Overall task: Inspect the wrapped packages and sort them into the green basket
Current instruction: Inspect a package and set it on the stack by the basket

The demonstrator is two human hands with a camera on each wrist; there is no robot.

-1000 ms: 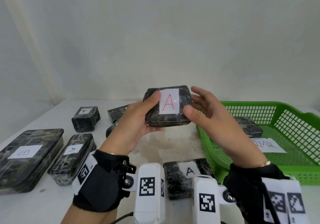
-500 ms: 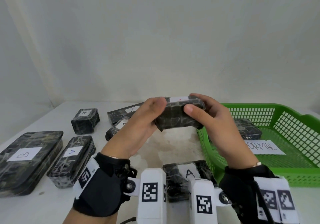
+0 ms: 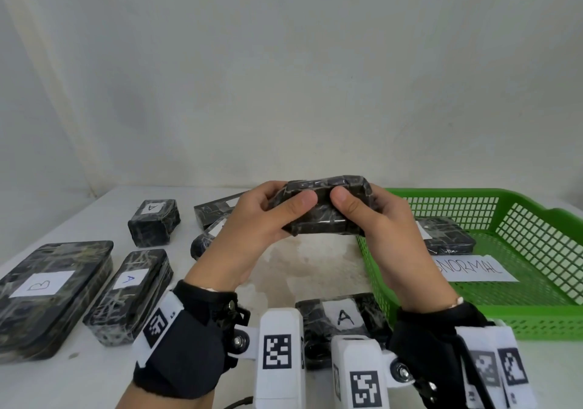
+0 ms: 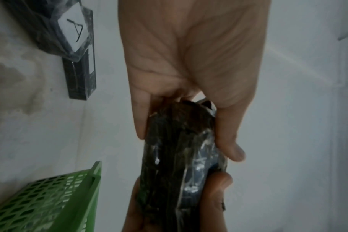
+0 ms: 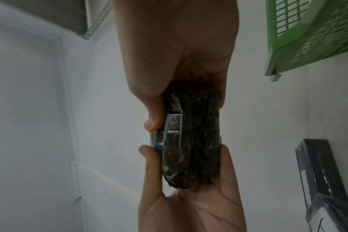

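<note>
Both hands hold one dark wrapped package (image 3: 328, 206) up off the white table (image 3: 284, 263), between them and at the left rim of the green basket (image 3: 536, 206). The left hand (image 3: 249, 235) grips its left end, thumb on the near face and fingers curled behind; the right hand (image 3: 388, 235) grips the right end the same way, the two thumbs nearly touching. The face turned toward the head camera is plain wrap, and the fingers behind are hidden. In both wrist views the package shows only edge-on, dark and blurred. Below the wrists lies an A-marked package (image 3: 340, 317), partly covered by the white wrist mounts. Past the right hand, inside the basket, a dark package (image 3: 448, 235) lies above a paper sign (image 3: 476, 268) whose first letters the hand hides. Left of the left hand sit a long A package (image 3: 129, 295), a large B package (image 3: 47, 295) cut by the frame edge, and a small A package (image 3: 154, 222); two more behind the left hand are mostly hidden.
</note>
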